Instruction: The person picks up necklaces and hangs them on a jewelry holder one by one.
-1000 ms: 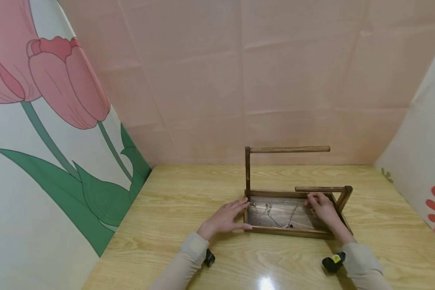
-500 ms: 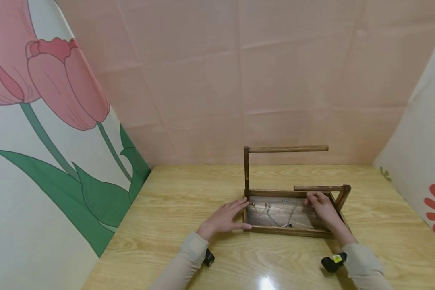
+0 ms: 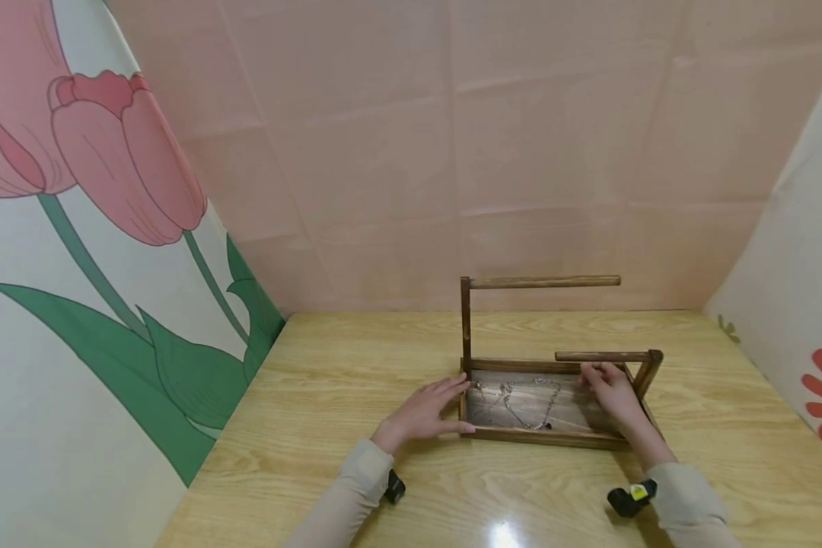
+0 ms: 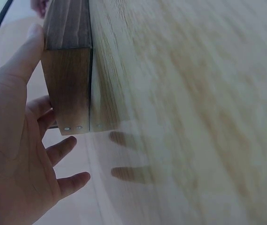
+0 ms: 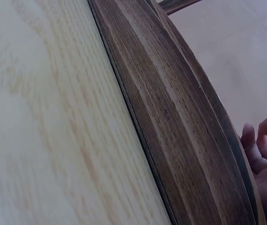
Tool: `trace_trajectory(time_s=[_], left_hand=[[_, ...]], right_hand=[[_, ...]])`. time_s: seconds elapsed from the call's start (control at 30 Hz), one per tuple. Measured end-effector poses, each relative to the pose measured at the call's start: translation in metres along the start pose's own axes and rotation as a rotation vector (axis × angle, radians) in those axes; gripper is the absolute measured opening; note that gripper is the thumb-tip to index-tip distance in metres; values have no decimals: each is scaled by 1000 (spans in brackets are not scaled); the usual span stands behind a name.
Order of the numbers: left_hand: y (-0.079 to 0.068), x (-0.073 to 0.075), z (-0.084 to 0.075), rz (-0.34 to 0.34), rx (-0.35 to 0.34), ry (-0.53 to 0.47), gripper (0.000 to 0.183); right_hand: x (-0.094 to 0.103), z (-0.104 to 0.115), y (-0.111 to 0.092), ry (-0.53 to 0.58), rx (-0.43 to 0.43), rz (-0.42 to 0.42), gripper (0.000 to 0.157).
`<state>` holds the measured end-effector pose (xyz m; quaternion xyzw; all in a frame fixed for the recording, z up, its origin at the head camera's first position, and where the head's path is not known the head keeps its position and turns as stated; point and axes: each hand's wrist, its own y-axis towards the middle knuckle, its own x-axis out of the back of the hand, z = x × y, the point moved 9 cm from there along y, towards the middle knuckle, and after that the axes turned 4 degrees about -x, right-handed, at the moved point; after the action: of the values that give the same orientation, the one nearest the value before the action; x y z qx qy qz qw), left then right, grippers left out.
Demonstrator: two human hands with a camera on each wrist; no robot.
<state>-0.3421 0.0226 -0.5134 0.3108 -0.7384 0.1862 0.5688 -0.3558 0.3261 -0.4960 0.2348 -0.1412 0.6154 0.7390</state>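
Little's moved: left hand (image 3: 421, 411), fingers apart, seemingly steadies tray (image 3: 520, 436) at 9 o'clock; right hand (image 3: 613, 390) (can't tell grip) likely needs finesse next.

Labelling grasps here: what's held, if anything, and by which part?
No clear hold: left hand touches the left end of the tray, fingers spread. Right hand, fingers bent, is over its right end; can't tell whether it pinches anything.

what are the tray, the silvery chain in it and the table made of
Tray: dark-stained wood, likely, from streaky grain and apparent nail heads.
Silvery chain: probably metal, as it glints, though coated plastic is possible.
Table: pale wood or laminate; grain shows, and a bright reflection suggests gloss.
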Motion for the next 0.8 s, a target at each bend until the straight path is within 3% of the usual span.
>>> trace_trajectory(time_s=[0.27,0.5,0.8], left_hand=[[0,0,0,-10,-11,4,83],[-1,2,-3,-10,-27,9,82],[-1,4,-2,-12,-18,4,83]], right_hand=[[1,10,-4,-17,85,-12,34],[-3,16,-9,-6,132,49,33],[-10,29,-11,193,161,189,33]])
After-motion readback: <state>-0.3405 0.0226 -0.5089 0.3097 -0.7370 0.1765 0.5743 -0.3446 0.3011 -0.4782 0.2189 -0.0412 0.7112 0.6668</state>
